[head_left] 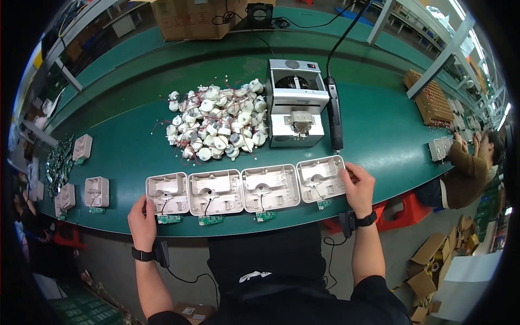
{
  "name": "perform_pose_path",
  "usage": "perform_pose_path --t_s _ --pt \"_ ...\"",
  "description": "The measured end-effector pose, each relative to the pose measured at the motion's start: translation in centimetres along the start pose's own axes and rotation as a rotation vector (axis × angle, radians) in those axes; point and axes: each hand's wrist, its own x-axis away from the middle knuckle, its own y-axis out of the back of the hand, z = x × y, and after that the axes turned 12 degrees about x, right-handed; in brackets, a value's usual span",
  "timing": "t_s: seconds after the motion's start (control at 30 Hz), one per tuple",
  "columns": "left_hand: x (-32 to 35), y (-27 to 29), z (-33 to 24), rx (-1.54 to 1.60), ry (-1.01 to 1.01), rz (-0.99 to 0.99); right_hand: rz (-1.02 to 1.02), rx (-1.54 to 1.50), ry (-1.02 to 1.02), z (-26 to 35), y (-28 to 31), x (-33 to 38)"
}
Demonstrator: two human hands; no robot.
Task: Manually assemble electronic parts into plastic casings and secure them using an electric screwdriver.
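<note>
Several open white plastic housings stand side by side in a row near the table's front edge. At the left end of the row, my left hand (142, 223) has its fingers closed on the edge of the leftmost housing (173, 201). The rightmost housing (314, 172) has my right hand (358, 188) at its outer side, thumb and fingers gripping the edge. Small green circuit boards, such as the one at the left (169, 219), hang on wires out of the housings' near sides. Each wrist wears a black band with a cabled black block.
Beyond the row lies a heap of white round parts with red wires (221, 142). Right of it stand a screw feeder (295, 100) and a black electric screwdriver (335, 116). More housings (97, 189) and a circuit-board pile (58, 162) lie left. A co-worker (471, 173) sits far right.
</note>
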Motion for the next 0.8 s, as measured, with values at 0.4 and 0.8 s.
perform_pose_path --t_s 0.4,0.8 --pt "-1.0 1.8 -1.5 -0.122 0.014 0.029 0.01 -0.071 -0.066 -0.8 -1.0 0.2" --pt "-17.8 -2.1 -8.5 -0.365 -0.689 0.445 -0.141 -0.187 -0.204 -4.1 -1.4 2.5"
